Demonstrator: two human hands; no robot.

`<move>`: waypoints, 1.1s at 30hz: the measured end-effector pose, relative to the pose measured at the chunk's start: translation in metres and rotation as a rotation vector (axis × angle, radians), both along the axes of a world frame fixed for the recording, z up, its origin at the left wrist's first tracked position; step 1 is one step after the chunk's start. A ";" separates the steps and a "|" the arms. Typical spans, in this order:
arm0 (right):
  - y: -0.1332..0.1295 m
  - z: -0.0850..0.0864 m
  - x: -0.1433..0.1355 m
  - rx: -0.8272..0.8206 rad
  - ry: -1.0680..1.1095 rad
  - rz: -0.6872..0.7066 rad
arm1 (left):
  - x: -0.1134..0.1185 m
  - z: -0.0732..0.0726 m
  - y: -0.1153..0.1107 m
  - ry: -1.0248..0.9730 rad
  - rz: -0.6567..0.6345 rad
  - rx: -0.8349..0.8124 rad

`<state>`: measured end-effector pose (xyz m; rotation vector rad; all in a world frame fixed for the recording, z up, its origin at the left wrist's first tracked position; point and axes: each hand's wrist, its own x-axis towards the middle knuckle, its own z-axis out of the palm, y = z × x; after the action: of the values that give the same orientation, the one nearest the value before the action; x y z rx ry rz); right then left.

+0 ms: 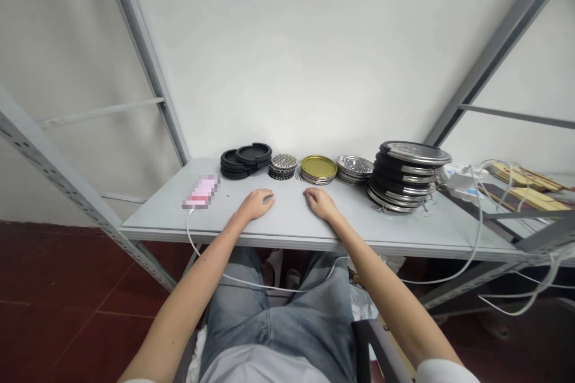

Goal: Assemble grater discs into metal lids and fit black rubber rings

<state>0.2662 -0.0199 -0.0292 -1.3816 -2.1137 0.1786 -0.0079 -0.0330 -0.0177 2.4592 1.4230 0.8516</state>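
Note:
My left hand (257, 204) rests on the grey tabletop (287, 227), its thumb apart from the loosely bent fingers and nothing held. To its right, my right hand (320, 203) lies relaxed on the same surface, also without anything in it. A row of stacks stands behind my hands: black ring-shaped parts (246, 158), studded metal discs (283, 163), gold-coloured round lids (318, 167) and perforated silver discs (354, 166). The stack of studded discs is nearest to my left hand. The gold lids are nearest to my right hand, which does not touch them.
At the right rises a tall stack of black-and-silver round pieces (404, 176). A blurred pink phone (202, 191) lies at the left, with a white cable (260, 285) running across my lap. Metal shelf posts (148, 60) flank the table. Wooden pieces (534, 191) lie farther right.

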 end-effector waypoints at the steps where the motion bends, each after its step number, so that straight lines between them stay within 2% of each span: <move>1: 0.000 -0.001 0.000 -0.002 0.005 -0.002 | 0.000 0.000 0.000 0.007 0.005 0.006; 5: 0.002 -0.001 -0.001 -0.013 0.035 -0.003 | 0.005 0.006 -0.001 0.070 0.037 0.027; 11: 0.000 0.003 -0.002 -0.010 0.070 -0.015 | 0.031 0.019 0.009 0.160 0.208 0.053; 15: 0.000 0.004 -0.001 -0.016 0.068 -0.018 | 0.043 0.015 0.022 0.074 0.140 0.109; 21: 0.003 0.001 0.001 -0.021 0.091 -0.008 | 0.042 0.001 0.024 0.008 0.098 0.071; 33: 0.004 0.002 0.003 -0.082 0.276 -0.072 | 0.039 -0.002 0.022 0.003 0.088 0.068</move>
<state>0.2691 -0.0159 -0.0274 -1.3904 -1.8449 0.4065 0.0310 -0.0114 -0.0193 2.4632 1.5377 0.9292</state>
